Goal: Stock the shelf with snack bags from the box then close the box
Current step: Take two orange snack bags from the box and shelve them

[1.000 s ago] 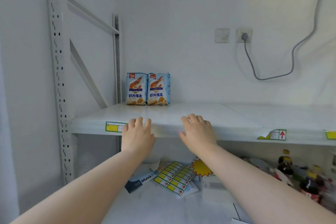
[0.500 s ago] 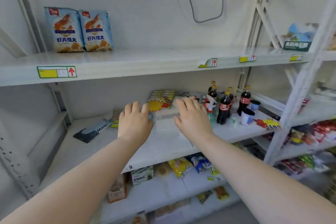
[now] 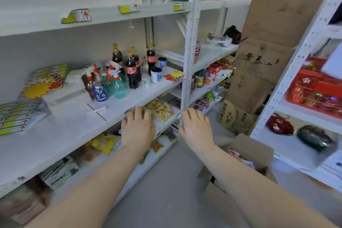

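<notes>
Both left hand (image 3: 137, 131) and right hand (image 3: 196, 130) hang empty, fingers loosely spread, near a brown cardboard box (image 3: 252, 147).

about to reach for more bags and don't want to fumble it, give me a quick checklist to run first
1. Left hand free: ok, fingers straight, holding nothing.
2. Right hand free: ok, open and empty.
3. Box open: ok, flaps up, standing on the floor at lower right.
4. Bags left inside: cannot tell, only a bit of red and white packaging shows past the right forearm.
5. Way down to the box: ok, the floor in front of it is bare.
</notes>
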